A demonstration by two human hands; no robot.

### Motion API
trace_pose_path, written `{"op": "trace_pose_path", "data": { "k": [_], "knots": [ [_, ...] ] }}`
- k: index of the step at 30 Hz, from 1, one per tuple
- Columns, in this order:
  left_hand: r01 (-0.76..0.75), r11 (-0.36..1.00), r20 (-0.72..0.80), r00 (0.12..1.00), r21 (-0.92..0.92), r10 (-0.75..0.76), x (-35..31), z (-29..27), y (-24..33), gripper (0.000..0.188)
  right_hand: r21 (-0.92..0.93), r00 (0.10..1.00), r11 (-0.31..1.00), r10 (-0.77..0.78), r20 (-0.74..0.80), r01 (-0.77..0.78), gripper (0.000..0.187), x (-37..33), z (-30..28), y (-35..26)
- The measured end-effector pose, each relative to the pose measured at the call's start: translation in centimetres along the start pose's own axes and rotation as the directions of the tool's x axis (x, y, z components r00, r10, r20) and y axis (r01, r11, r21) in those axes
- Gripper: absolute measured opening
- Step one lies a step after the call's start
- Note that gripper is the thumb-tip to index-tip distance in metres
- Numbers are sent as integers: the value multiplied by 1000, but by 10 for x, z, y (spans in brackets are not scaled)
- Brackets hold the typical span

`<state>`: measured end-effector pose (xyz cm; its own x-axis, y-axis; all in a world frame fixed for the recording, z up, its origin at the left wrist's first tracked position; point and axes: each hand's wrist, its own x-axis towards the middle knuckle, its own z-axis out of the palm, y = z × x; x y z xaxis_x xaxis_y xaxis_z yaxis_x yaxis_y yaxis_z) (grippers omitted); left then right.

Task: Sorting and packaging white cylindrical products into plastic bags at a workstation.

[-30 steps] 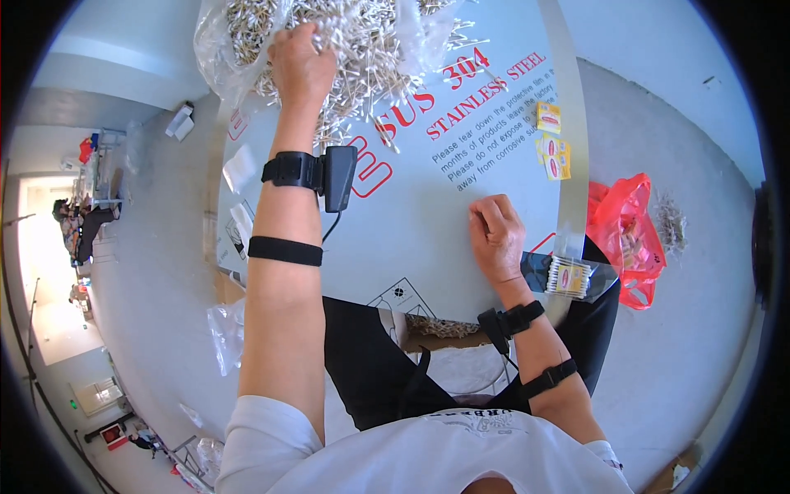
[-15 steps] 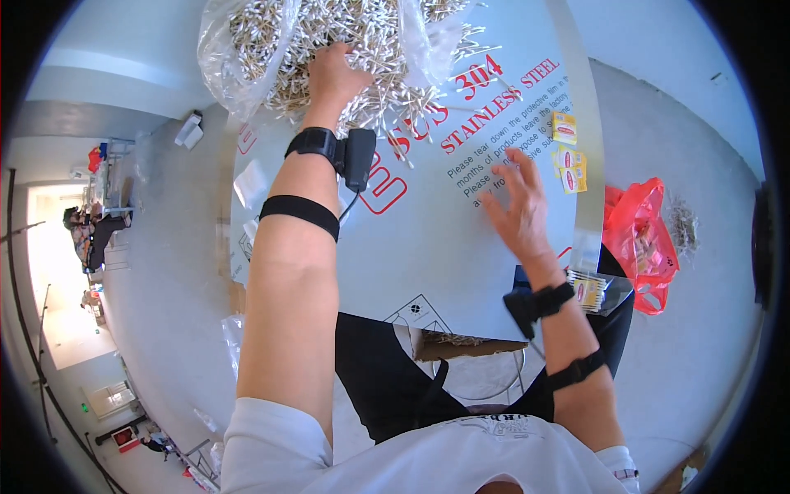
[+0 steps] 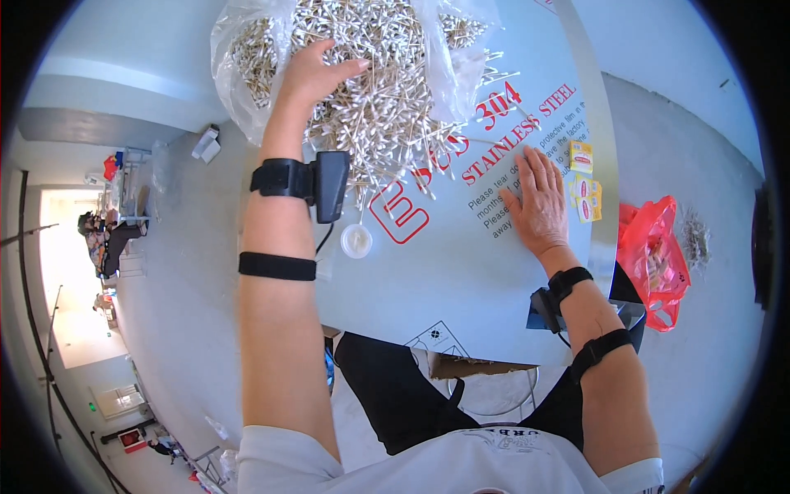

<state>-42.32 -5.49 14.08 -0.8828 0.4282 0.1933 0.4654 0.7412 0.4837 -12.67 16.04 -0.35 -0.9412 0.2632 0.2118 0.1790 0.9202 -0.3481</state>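
A large heap of white-tipped cotton swabs (image 3: pixel 383 115) spills from a clear plastic bag (image 3: pixel 451 78) at the far side of the table. My left hand (image 3: pixel 313 76) is over the left part of the heap, thumb spread away from the fingers, with nothing visible between them. To the right, my right hand (image 3: pixel 540 206) rests palm down on the tabletop, fingers extended. Beside my left forearm stands a small round whitish container (image 3: pixel 356 241). Yellow packets (image 3: pixel 586 198) lie right of my right hand, near the table's edge.
The metal-sheet table (image 3: pixel 395 288) carries red and black print. A red plastic bag (image 3: pixel 656 259) with contents stands beyond its right edge, next to scattered swabs (image 3: pixel 695 237) on the floor. An open cardboard box (image 3: pixel 473 366) is below the near edge. Another person (image 3: pixel 105 239) is far left.
My left hand has drawn out of the swabs toward the left, its thumb now apart. My right hand has come down flat on the table. The round container has come into sight.
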Motion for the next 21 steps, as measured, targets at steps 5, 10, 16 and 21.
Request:
{"op": "trace_pose_path", "data": {
  "k": [5, 10, 16, 21],
  "knots": [
    [213, 887, -175, 973, 410, -153, -9, 56, 14, 105, -70, 999, 997, 13, 46, -10, 59, 0, -1, 0],
    [280, 878, -94, 960, 387, -264, -11, 85, 16, 71, -102, 996, 994, 35, 86, -26, 61, 0, 0, -3],
    [81, 996, -122, 990, 48, -75, -1, 20, 10, 34, -111, 995, 994, 25, 97, -14, 63, 4, -1, -1],
    [-84, 978, -335, 942, -193, 15, -3, -22, 25, 32, -110, 998, 994, 13, 67, -5, 64, 4, 2, 0]
  ]
}}
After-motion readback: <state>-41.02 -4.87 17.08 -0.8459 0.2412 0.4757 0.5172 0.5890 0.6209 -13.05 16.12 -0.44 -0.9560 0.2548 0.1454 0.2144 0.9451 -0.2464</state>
